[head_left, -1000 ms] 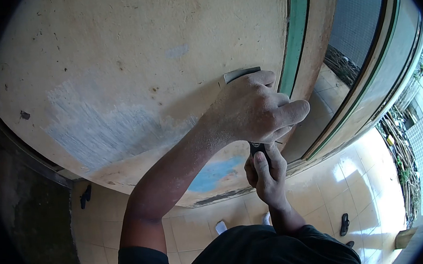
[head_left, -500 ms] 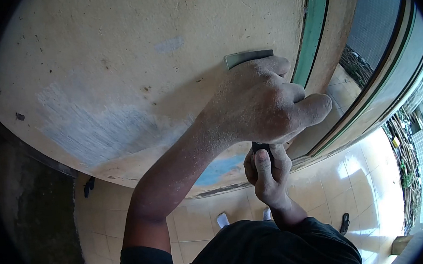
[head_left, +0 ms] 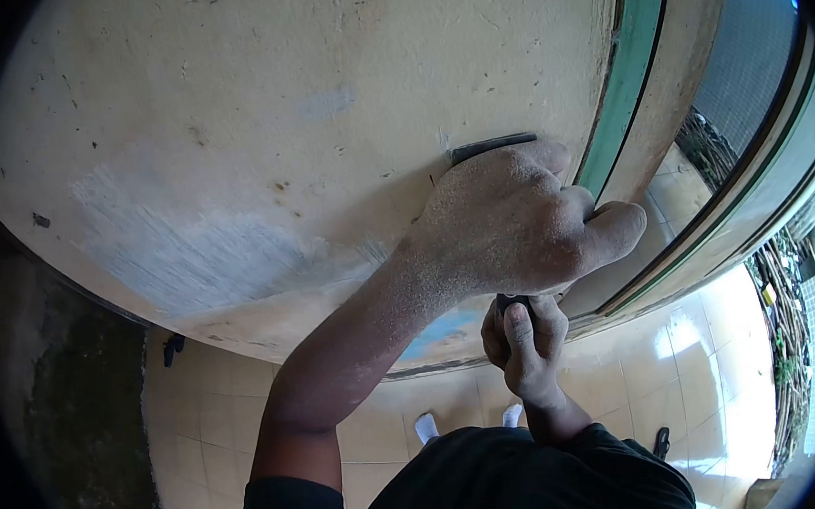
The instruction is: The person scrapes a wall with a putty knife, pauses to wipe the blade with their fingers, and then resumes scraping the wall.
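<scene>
Both of my hands are on a scraper whose wide, thin blade (head_left: 493, 145) lies against a beige wall (head_left: 468, 49). My left hand (head_left: 519, 217), dusted with pale powder, is closed over the tool just below the blade and hides its middle. Under it, my right hand (head_left: 526, 336) grips the dark handle (head_left: 512, 300), thumb laid along it. A short pale scratch mark (head_left: 443, 140) shows by the blade's left corner. Lower left on the wall is a large whitish scraped patch (head_left: 197, 257), with a blue patch (head_left: 438, 333) near the bottom edge.
A green strip of frame (head_left: 631, 74) runs beside the wall on the right, with an opening beyond it. Below are floor tiles (head_left: 609, 382), my white-covered feet (head_left: 426, 428) and a dark sandal (head_left: 662, 442). Stacked sticks (head_left: 787, 359) lie outside at far right.
Both hands have moved down the wall with the scraper. Its blade now shows as a thin dark edge instead of a grey face, and a pale scratch has appeared beside it.
</scene>
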### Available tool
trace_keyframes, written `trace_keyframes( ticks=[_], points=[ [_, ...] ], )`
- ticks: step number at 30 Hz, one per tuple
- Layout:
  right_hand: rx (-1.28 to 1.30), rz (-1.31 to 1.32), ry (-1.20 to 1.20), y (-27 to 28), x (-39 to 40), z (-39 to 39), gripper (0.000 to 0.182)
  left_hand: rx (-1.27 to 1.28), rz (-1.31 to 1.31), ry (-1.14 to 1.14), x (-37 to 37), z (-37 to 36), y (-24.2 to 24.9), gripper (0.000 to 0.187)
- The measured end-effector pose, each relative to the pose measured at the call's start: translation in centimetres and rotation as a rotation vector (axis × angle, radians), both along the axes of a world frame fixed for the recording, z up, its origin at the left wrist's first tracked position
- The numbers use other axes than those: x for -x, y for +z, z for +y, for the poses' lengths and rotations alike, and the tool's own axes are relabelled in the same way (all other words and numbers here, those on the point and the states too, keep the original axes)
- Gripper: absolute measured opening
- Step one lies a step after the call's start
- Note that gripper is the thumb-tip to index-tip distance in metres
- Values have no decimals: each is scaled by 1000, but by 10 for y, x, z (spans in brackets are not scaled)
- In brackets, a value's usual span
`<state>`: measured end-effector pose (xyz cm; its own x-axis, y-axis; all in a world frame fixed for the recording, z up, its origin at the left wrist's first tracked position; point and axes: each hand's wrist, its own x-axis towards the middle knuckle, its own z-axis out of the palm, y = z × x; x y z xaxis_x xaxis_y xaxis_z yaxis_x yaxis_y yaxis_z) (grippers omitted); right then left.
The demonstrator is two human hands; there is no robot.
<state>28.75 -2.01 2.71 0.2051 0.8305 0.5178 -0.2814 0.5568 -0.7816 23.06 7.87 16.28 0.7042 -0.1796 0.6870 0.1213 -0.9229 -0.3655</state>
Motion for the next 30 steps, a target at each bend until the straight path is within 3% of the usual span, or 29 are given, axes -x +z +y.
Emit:
trace_keyframes(
  ticks=[6,10,12,20,23,28,30],
  points=[
    [-16,-15,-2,17,-6,3,27,79,-97,-32,-6,0,8,24],
    [-48,-49,41,17,-9,2,29,72,-17,37,-2,-7,14,16],
    [-26,-47,39,11,-8,-5,31,103,-72,-31,-2,-9,3,27],
    [-149,-75,100,22,-17,6,35,80,-186,39,-6,-8,9,28],
    [-70,-64,73,7,-14,-5,35,99,-155,31,-4,-12,-11,29],
    [-54,-116,94,30,-24,-1,39,80,-257,-12,-9,-6,12,30],
    [-129,-125,78,23,-23,-2,40,57,-271,-41,-15,-3,-7,29]
  ],
)
